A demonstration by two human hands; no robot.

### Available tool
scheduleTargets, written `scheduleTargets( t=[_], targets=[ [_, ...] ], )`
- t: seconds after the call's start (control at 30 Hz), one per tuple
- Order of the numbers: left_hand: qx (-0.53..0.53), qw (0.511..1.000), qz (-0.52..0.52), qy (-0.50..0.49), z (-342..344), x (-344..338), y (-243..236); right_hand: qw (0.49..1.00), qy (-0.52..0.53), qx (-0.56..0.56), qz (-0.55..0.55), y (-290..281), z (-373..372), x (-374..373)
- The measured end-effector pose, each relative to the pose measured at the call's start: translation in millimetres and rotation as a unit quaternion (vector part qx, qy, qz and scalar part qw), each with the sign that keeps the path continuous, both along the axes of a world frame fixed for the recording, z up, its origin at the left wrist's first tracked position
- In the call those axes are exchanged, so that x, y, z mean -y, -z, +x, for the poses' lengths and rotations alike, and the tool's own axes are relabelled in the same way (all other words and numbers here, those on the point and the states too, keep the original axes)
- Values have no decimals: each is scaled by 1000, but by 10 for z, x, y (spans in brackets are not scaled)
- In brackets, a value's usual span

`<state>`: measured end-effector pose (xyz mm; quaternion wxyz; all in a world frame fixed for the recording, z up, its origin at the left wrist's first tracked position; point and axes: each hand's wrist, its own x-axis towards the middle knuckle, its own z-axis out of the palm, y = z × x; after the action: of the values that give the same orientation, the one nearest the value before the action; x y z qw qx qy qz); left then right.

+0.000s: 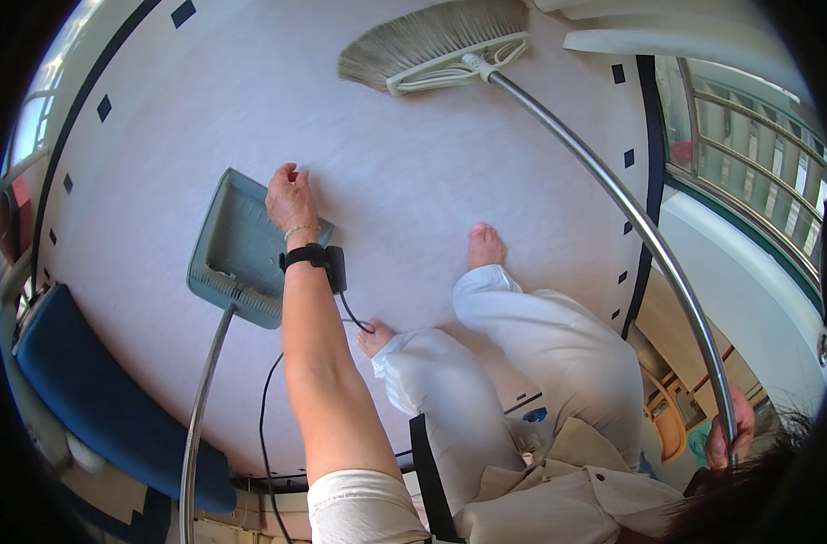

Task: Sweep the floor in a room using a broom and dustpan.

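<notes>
My left hand (291, 198) reaches forward over the right rim of a grey-green dustpan (250, 231). Its fingers are curled together; what they hold, if anything, is hidden. Specks of dirt lie in the pan, mostly near its ribbed back edge, and its long metal handle runs toward the lower left. At the lower right, my right hand (738, 428) is wrapped round the metal pole of a broom (627, 195). The broom's wide head, with grey-brown bristles in a cream frame, rests on the floor at the far side.
My bare feet stand on the pale floor (386, 163), right of the dustpan. A dark blue cushioned seat (114, 390) is at the left. White furniture (685, 43) juts in at the far right, beside a railed window (758, 145). A black cable (263, 408) hangs from my left wrist.
</notes>
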<state>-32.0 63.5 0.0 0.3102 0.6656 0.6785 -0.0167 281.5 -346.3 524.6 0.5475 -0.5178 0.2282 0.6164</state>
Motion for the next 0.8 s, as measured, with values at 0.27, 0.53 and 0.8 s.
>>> scheduleTargets(
  t=[0.27, 0.53, 0.8],
  targets=[
    [-100, 991, 40, 73, 127, 1, 78, 983, -41, -125, 128, 61, 70, 361],
    [-81, 993, 37, 73, 119, -63, 192, 990, -49, -62, 121, 3, 81, 899],
    [-5, 990, 47, -130, -622, 76, 27, 994, 97, 37, 39, 50, -189, 144]
  ],
)
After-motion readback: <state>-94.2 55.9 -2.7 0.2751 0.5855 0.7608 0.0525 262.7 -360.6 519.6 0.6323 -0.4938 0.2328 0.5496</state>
